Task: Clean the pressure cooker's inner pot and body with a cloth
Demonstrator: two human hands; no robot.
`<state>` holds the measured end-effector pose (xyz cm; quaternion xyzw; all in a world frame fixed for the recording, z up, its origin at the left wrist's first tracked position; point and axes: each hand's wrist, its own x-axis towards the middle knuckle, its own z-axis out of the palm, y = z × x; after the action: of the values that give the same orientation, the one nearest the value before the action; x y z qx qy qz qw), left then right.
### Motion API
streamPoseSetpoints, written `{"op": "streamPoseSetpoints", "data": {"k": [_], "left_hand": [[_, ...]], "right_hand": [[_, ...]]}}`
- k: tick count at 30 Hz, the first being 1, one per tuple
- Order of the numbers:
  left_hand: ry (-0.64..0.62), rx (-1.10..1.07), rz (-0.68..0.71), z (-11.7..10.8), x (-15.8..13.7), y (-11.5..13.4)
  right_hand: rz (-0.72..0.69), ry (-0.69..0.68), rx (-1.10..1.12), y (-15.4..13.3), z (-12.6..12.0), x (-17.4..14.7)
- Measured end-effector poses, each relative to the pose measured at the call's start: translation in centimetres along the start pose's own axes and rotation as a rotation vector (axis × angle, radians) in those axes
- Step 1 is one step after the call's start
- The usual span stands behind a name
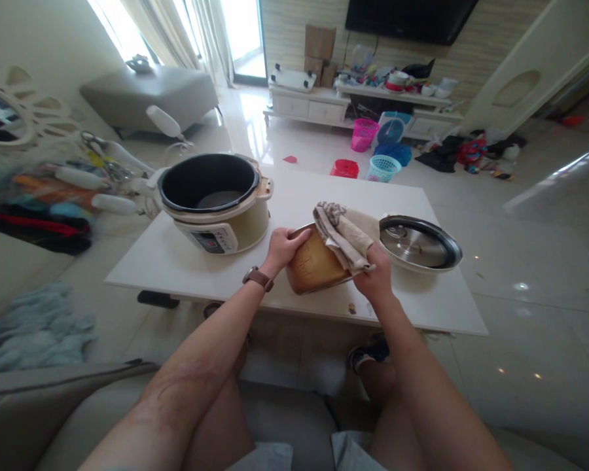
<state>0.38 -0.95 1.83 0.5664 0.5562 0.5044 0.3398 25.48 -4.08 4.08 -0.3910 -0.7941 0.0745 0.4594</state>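
Filling most of the view is a bright living room with a glossy pale tiled floor, a grey ottoman (150, 98) by the curtained window, a white TV cabinet (324, 104) cluttered with small items under a dark wall-mounted screen (410, 19), and pink, red and blue baskets on the floor beyond. Nearer stands a low white table (186, 261), and on its left part sits a cream electric pressure cooker (216, 203), open, its dark inner cavity facing up; the control panel on its front carries print too small to read. To the right lies the steel lid (419, 242), flat on the tabletop. Between cooker and lid, at the table's near edge, is a browned inner pot (314, 265), tipped on its side so its mouth points away and to the right. The left hand (282, 247), with a brown-strapped watch (258, 278) on the wrist, grips the pot's rim. The right hand (375, 275) clutches a beige cloth (346, 235) pressed over the pot's mouth.
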Motion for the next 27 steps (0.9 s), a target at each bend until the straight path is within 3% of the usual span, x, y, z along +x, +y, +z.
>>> {"op": "streamPoseSetpoints", "data": {"k": [5,9,16,27], "left_hand": [[0.045,-0.111,-0.023,-0.2,-0.5,-1.1],[0.059,-0.12,-0.025,-0.6,-0.6,-1.6],[-0.01,-0.025,0.101,-1.0,-0.2,-0.1],[0.008,0.015,0.06,-0.4,0.1,0.8]], "right_hand": [[0.189,0.157,0.064,1.8,1.0,-0.2],[0.251,0.182,0.077,2.2,1.2,-0.5],[0.235,0.196,0.103,1.7,1.2,-0.3],[0.22,0.192,0.024,1.6,1.5,-0.5]]}}
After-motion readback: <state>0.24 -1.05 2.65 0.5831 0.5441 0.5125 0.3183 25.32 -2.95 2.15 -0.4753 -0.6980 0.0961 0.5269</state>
